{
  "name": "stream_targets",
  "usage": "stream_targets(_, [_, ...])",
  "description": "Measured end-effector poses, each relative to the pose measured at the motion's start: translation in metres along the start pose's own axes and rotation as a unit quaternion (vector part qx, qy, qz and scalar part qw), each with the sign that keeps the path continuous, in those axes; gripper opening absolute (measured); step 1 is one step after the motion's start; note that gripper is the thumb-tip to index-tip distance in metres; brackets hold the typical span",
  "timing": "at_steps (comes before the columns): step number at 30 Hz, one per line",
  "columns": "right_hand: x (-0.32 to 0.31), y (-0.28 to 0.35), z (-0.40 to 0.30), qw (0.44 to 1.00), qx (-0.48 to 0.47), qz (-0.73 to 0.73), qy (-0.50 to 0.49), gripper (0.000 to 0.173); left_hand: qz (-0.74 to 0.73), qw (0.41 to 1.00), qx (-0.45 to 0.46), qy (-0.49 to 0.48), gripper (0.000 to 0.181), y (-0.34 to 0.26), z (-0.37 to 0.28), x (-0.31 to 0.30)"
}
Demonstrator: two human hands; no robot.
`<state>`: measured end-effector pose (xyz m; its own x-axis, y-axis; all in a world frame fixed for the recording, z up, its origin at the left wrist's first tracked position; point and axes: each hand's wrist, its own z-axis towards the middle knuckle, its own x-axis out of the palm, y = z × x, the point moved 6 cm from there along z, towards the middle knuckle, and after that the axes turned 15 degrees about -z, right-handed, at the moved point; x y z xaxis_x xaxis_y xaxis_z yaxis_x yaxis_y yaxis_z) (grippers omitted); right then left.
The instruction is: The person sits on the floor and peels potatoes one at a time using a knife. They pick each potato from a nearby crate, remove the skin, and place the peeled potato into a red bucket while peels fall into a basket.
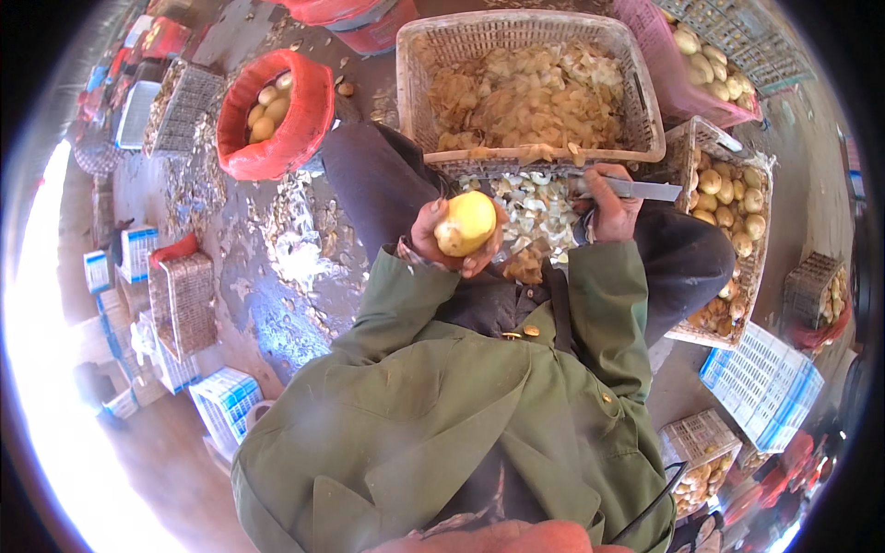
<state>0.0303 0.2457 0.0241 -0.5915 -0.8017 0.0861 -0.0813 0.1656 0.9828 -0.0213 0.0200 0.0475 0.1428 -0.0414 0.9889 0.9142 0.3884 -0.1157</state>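
Note:
My left hand (430,235) is wrapped around a smooth yellow root vegetable (470,220), which has a rougher brownish end towards me. In my right hand (611,207), to the right and apart from the vegetable, is a knife (646,189) with a wide grey blade pointing right. Both hands are above my lap. Below and between them, pale peelings (536,204) lie between my legs. Just beyond the hands stands a dirty plastic crate (539,156) with a heap of thin brown peelings (532,97) inside.
Left of my knee, a red woven sack lining (314,104) holds several peeled vegetables (276,110). At right, a crate (757,276) holds many unpeeled ones (726,193). A pink crate (643,62) stands at the upper right. Scraps and clear plastic (301,256) litter the floor.

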Motion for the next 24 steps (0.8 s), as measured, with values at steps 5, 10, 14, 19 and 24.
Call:
stream_targets(5, [0.031, -0.006, -0.011, 0.995, 0.022, 0.042, 0.091, 0.012, 0.167, 0.963, 0.003, -0.211, 0.072, 0.004, -0.002, -0.053])
stream_targets(10, [0.057, -0.005, -0.026, 0.976, 0.122, 0.077, 0.161, 0.014, 0.305, 0.908, -0.020, -0.286, 0.061, 0.006, 0.000, -0.030])
stream_targets(14, [0.053, -0.034, -0.019, 0.962, 0.154, 0.104, 0.199, 0.017, 0.371, 0.898, 0.000, -0.235, 0.062, 0.006, 0.003, -0.023])
stream_targets(19, [0.009, -0.055, -0.002, 0.994, 0.099, -0.035, 0.033, 0.020, 0.193, 0.976, 0.013, -0.102, 0.075, 0.010, -0.005, -0.024])
stream_targets(24, [0.022, -0.018, -0.008, 0.999, 0.041, 0.017, 0.012, 0.016, -0.016, 0.957, 0.054, -0.286, 0.056, 0.008, 0.001, -0.072])
